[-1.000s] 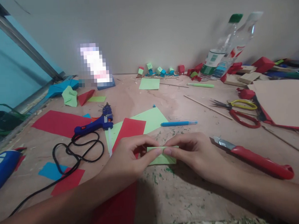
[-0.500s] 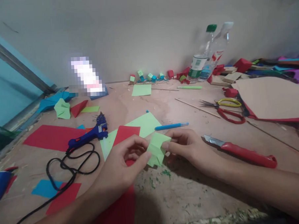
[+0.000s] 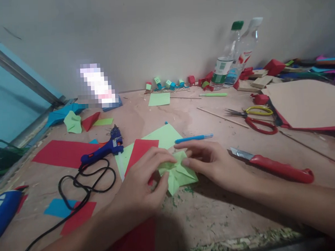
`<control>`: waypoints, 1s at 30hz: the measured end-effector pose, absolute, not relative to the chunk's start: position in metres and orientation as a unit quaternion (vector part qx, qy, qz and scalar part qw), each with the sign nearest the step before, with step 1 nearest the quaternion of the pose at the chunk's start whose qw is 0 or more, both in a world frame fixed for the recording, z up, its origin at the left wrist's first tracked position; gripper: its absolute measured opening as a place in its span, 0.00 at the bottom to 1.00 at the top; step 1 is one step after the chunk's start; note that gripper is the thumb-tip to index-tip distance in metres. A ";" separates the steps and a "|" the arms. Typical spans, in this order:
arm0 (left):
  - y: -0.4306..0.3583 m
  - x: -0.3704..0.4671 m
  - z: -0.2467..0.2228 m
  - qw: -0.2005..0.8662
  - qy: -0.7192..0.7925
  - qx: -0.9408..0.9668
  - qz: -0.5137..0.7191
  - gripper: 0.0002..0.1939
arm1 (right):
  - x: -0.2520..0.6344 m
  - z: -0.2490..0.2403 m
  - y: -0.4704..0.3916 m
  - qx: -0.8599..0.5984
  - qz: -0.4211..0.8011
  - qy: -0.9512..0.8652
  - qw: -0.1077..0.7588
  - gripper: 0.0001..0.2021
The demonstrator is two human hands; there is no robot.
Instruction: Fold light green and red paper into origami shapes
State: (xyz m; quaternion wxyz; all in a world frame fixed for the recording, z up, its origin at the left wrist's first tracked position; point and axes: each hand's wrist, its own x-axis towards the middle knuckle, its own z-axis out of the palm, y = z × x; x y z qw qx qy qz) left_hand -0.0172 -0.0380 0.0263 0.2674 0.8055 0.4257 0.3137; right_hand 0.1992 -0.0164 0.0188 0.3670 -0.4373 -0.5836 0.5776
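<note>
Between my two hands is a creased piece of light green paper (image 3: 178, 173), partly unfolded with its flaps spread out. My left hand (image 3: 147, 174) grips its left side, fingers over the top and thumb beneath. On the right side, my right hand (image 3: 206, 160) pinches the paper between thumb and fingers; some of its fingertips are behind the paper. A red paper strip (image 3: 141, 152) and a larger light green sheet (image 3: 166, 134) lie on the table just behind. Close beyond my right hand is a blue pen (image 3: 194, 138).
A utility knife (image 3: 282, 168) with its blade out lies right of my hands, scissors (image 3: 256, 118) behind it. To the left are a blue glue gun (image 3: 104, 150) and its looping black cord (image 3: 88, 190). Two plastic bottles (image 3: 223, 71) stand against the wall.
The green paper has gone from a compact folded shape to a wider, opened one. My left fingers have moved over its top. The view has shifted slightly.
</note>
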 end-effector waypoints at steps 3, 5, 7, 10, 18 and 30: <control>-0.038 -0.017 0.028 0.268 0.438 0.799 0.313 0.06 | 0.201 0.017 -0.014 -0.442 0.591 -0.558 0.380 0.17; -0.038 -0.017 0.029 0.272 0.450 0.798 0.295 0.02 | 0.201 0.018 -0.014 -0.439 0.595 -0.553 0.383 0.16; -0.038 -0.017 0.029 0.279 0.459 0.796 0.280 0.03 | 0.202 0.017 -0.013 -0.438 0.595 -0.554 0.385 0.15; -0.037 -0.018 0.025 0.252 0.449 0.800 0.308 0.04 | 0.202 0.015 -0.011 -0.438 0.594 -0.556 0.382 0.13; -0.035 -0.017 0.019 0.224 0.382 0.834 0.330 0.12 | 0.199 0.018 -0.015 -0.425 0.587 -0.593 0.351 0.10; -0.034 -0.021 0.011 0.197 0.358 0.861 0.302 0.11 | 0.200 0.016 -0.018 -0.413 0.579 -0.617 0.337 0.11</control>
